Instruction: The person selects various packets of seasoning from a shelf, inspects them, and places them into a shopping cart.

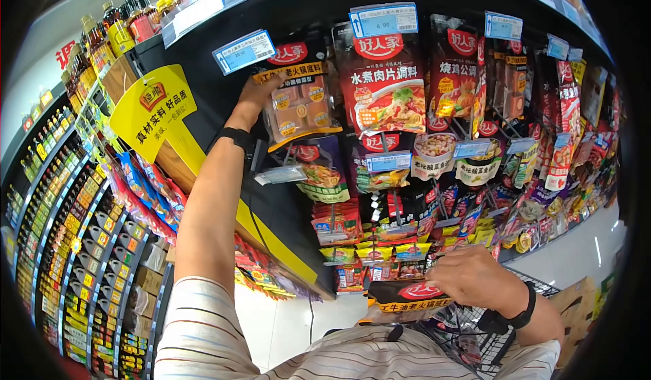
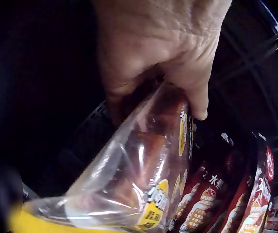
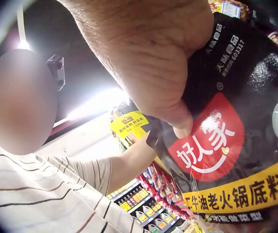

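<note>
My left hand (image 1: 259,94) grips the left edge of a hotpot base packet (image 1: 303,109) at the upper left of the display rack. Through its clear window, brown blocks show. In the left wrist view the thumb and fingers close round the packet's clear plastic side (image 2: 129,160). Low in front of my body, my right hand (image 1: 478,280) pinches the black top of a second hotpot base packet (image 1: 407,292). Its red logo and yellow band face the right wrist view, where the thumb presses on the black film (image 3: 212,82). The lower part of this packet is cut off there.
Seasoning pouches (image 1: 386,82) hang on hooks to the right, with price tags (image 1: 383,21) jutting out. A wire cart (image 1: 536,285) stands by my right arm, beside a cardboard box (image 1: 576,305). A yellow sign (image 1: 152,109) and bottle shelves (image 1: 68,224) are on the left.
</note>
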`<control>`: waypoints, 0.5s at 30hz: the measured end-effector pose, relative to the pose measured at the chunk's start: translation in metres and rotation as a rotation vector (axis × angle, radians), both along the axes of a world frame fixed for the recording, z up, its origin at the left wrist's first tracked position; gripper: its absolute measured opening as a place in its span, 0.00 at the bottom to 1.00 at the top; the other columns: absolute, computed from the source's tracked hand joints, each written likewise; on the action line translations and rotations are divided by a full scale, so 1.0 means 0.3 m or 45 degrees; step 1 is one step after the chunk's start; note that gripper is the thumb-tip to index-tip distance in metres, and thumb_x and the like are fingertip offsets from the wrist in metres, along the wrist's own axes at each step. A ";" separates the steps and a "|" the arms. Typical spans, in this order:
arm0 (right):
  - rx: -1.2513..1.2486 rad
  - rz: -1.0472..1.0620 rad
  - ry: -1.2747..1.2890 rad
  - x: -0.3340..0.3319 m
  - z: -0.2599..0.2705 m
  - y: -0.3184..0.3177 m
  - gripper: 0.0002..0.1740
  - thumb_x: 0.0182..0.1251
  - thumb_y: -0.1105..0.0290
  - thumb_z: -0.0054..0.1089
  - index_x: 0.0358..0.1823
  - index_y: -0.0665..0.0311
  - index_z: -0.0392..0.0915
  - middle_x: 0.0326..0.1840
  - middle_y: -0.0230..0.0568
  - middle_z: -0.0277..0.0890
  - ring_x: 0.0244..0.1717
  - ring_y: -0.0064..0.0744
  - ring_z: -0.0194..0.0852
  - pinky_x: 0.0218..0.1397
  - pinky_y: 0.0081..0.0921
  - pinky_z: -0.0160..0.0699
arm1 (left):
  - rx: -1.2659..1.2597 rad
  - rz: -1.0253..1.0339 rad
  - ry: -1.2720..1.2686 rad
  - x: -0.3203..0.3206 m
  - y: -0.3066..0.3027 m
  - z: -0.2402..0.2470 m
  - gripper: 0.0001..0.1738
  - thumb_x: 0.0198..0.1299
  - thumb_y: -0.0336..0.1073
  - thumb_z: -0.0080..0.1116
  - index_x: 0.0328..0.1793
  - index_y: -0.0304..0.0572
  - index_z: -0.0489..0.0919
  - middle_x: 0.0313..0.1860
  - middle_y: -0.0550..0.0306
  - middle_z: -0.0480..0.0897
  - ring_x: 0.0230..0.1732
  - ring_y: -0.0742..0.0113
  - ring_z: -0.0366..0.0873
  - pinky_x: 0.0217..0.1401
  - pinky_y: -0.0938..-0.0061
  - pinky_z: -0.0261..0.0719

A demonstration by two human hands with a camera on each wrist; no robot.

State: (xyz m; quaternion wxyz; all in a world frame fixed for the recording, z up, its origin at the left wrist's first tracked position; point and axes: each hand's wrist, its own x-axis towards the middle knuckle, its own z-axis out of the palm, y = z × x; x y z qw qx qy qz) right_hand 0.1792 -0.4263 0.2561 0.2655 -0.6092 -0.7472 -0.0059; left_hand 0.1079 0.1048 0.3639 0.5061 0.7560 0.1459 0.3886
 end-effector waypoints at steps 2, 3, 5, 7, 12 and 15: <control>0.030 -0.001 0.021 0.004 -0.017 0.003 0.04 0.62 0.69 0.66 0.33 0.60 0.79 0.25 0.38 0.75 0.30 0.42 0.79 0.34 0.37 0.77 | -0.013 -0.128 0.044 -0.010 0.001 -0.008 0.25 0.63 0.39 0.71 0.61 0.35 0.77 0.55 0.50 0.85 0.54 0.62 0.83 0.59 0.68 0.82; 0.011 -0.004 -0.001 0.004 -0.011 0.002 0.04 0.61 0.70 0.66 0.33 0.60 0.79 0.27 0.38 0.76 0.31 0.42 0.80 0.34 0.36 0.78 | -0.009 -0.056 0.088 -0.001 0.024 -0.021 0.26 0.61 0.35 0.71 0.64 0.36 0.76 0.56 0.51 0.85 0.56 0.62 0.82 0.62 0.68 0.81; -0.036 -0.006 -0.040 0.000 0.002 -0.006 0.03 0.61 0.71 0.65 0.34 0.60 0.79 0.29 0.38 0.78 0.33 0.40 0.82 0.36 0.35 0.79 | 0.002 -0.137 0.063 -0.007 0.011 -0.043 0.26 0.61 0.32 0.71 0.63 0.35 0.76 0.56 0.51 0.84 0.56 0.62 0.82 0.62 0.67 0.80; -0.044 -0.025 -0.054 -0.007 0.010 -0.008 0.03 0.61 0.71 0.65 0.34 0.60 0.79 0.29 0.38 0.78 0.33 0.40 0.82 0.37 0.35 0.80 | 0.001 -0.169 0.030 0.002 0.012 -0.066 0.25 0.59 0.27 0.70 0.63 0.35 0.76 0.55 0.51 0.84 0.55 0.61 0.83 0.61 0.67 0.81; -0.038 -0.041 -0.053 -0.016 -0.007 -0.012 0.03 0.61 0.71 0.65 0.33 0.60 0.79 0.29 0.38 0.79 0.33 0.41 0.82 0.37 0.35 0.80 | -0.008 -0.167 -0.033 -0.004 -0.023 -0.062 0.24 0.58 0.27 0.68 0.61 0.36 0.76 0.53 0.51 0.84 0.51 0.61 0.84 0.58 0.67 0.83; -0.037 -0.039 -0.063 -0.019 -0.007 -0.015 0.03 0.61 0.71 0.64 0.33 0.60 0.79 0.29 0.38 0.79 0.33 0.41 0.82 0.37 0.35 0.80 | -0.173 -0.311 -0.081 -0.025 -0.037 -0.044 0.22 0.60 0.25 0.66 0.60 0.34 0.76 0.53 0.49 0.84 0.50 0.59 0.85 0.55 0.67 0.84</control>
